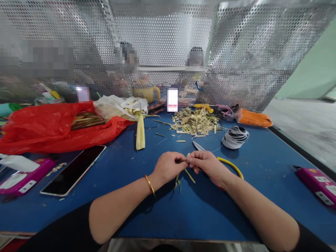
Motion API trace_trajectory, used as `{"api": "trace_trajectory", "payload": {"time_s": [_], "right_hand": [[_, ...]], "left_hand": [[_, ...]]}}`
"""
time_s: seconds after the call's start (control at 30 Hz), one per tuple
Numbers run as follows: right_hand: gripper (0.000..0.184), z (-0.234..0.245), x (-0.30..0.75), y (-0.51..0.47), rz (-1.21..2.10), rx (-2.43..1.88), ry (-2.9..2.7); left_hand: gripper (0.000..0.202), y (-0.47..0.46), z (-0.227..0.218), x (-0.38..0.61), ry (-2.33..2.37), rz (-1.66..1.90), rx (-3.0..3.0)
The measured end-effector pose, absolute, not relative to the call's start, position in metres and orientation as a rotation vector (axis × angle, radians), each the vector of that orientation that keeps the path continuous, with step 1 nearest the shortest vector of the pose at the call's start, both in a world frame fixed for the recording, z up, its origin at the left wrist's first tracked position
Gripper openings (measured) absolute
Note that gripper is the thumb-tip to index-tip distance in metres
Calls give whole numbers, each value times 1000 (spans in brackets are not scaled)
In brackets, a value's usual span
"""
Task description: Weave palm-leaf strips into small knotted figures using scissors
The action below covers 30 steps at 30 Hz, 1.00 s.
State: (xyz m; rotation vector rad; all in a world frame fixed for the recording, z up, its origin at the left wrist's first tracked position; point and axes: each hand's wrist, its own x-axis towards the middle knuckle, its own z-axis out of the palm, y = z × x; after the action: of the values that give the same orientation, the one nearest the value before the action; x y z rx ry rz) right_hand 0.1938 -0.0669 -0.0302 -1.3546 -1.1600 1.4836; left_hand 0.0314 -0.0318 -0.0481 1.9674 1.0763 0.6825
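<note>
My left hand (168, 166) and my right hand (206, 164) meet over the middle of the blue table (126, 196), fingertips pinched together on thin green leaf strips (187, 172) that hang down between them. A gold bangle circles my left wrist. Just behind my right hand lie scissors (197, 145) with a yellow handle (232, 165) curving out to the right. Both hands are closed on the strips.
A pile of leaf trimmings (195, 121) and a coil of white thread (235, 137) lie beyond. A red plastic bag (47, 127), a white bag (118, 106), a folded yellow leaf (140, 134), a dark phone (75, 169) and pink boxes (319, 183) surround. Perforated metal screens stand behind, with people beyond.
</note>
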Motion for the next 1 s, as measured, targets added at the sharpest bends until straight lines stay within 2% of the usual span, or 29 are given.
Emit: {"api": "trace_trajectory", "payload": {"time_s": [0.2, 0.3, 0.43, 0.57, 0.83, 1.0], "right_hand": [[18, -35, 198, -66, 1290, -1411, -1315], [6, -36, 204, -68, 1076, -1518, -1619], [17, -33, 211, -71, 676, -1647, -1989], [16, -30, 211, -70, 494, -1650, -2053], [18, -33, 205, -65, 550, -1334, -2076], [17, -36, 206, -63, 534, -1319, -2157]], "left_hand": [[23, -30, -46, 31, 1082, 696, 1836], [22, -29, -46, 31, 1108, 708, 1831], [18, -28, -47, 31, 1155, 707, 1837], [21, -28, -48, 31, 1163, 696, 1861], [25, -28, -50, 29, 1122, 635, 1957], [22, -28, -49, 28, 1113, 613, 2000]]}}
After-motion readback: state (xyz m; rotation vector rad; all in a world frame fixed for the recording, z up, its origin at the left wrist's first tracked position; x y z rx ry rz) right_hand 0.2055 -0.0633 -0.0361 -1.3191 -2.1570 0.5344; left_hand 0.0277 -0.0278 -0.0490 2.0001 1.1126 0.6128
